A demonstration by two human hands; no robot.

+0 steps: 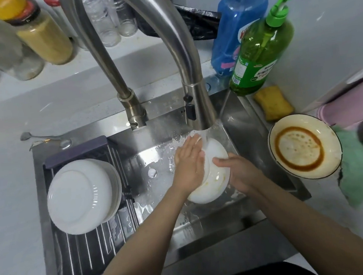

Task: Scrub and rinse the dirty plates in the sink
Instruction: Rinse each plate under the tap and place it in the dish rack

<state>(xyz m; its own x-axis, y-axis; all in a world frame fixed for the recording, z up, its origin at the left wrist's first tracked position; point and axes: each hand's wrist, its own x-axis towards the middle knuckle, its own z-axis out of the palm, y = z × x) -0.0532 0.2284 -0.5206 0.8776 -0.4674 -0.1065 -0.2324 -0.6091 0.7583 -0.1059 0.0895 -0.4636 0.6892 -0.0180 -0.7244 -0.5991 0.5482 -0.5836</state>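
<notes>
The right hand grips the wet white plate by its rim under the faucet stream; the left hand presses flat, fingers straight, against it. Risk: the slick rim slips and the plate strikes the sink.

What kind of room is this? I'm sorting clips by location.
Most likely a home kitchen: a steel sink with a pull-down faucet running, a green dish soap bottle, and spice jars on the counter.
</notes>
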